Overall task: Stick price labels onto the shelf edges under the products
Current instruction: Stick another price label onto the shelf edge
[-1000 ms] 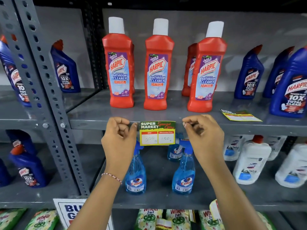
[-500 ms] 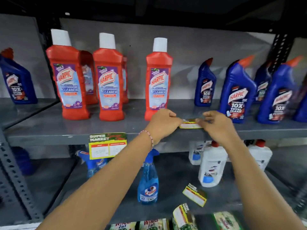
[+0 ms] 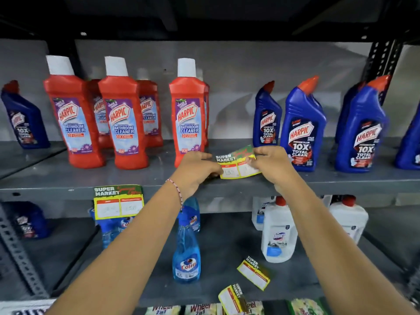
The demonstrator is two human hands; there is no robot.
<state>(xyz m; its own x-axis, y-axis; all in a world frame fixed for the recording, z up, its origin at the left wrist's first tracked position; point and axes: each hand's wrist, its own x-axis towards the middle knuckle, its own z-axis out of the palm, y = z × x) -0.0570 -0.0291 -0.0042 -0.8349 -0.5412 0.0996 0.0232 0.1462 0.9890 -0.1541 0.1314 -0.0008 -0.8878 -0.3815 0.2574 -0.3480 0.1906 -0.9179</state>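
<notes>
A yellow-edged price label [image 3: 236, 164] is held up just above the grey shelf [image 3: 56, 178], tilted, between the red and blue bottles. My left hand [image 3: 195, 171] pinches its left end and my right hand [image 3: 270, 164] pinches its right end. Another price label [image 3: 118, 201] is stuck on the shelf edge [image 3: 45, 192] below the red Harpic bottles [image 3: 122, 114]. Blue Harpic bottles [image 3: 302, 128] stand to the right of my hands.
Two loose labels lie on the lower shelf, one [image 3: 253, 272] flat and one [image 3: 231, 300] at the front edge. Blue spray bottles [image 3: 186, 251] and white bottles [image 3: 278, 233] stand there too. A perforated upright [image 3: 16, 253] runs at the lower left.
My hands left the first label stuck on the shelf edge, moved right to a label lying on the shelf and lifted it. The view shifted right.
</notes>
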